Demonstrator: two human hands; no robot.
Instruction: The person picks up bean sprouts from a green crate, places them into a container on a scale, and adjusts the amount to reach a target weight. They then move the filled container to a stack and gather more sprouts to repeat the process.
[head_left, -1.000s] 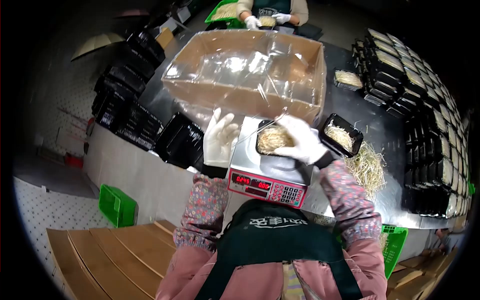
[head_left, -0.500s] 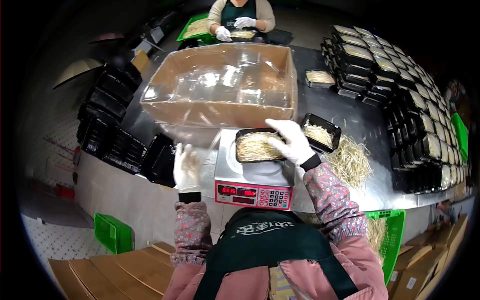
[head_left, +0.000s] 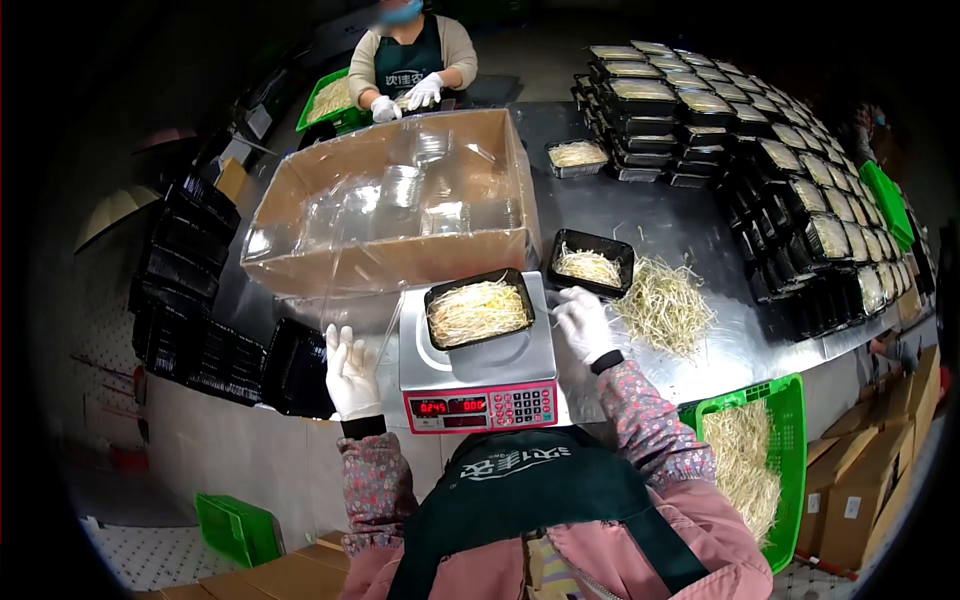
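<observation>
A black tray of bean sprouts (head_left: 481, 312) rests on the metal plate of a digital scale (head_left: 478, 372), whose red display is lit. My left hand (head_left: 351, 377), in a white glove, hovers left of the scale with fingers spread and nothing in it. My gloved right hand (head_left: 583, 326) is just off the scale's right edge, fingers loosely extended, holding nothing visible. Beyond it sits a second black tray (head_left: 592, 262), partly filled with sprouts. A loose heap of bean sprouts (head_left: 665, 306) lies on the table to its right.
An open cardboard box (head_left: 400, 262) lined with clear plastic holds clear lids. Empty black trays (head_left: 232, 357) line the left edge. Filled trays (head_left: 640, 93) are stacked at right. A green crate of sprouts (head_left: 790, 470) stands at my right. A co-worker (head_left: 412, 65) handles a tray across the table.
My right hand has left the tray on the scale and moved down beside the scale. The display reading has dropped. My view has shifted to the right.
</observation>
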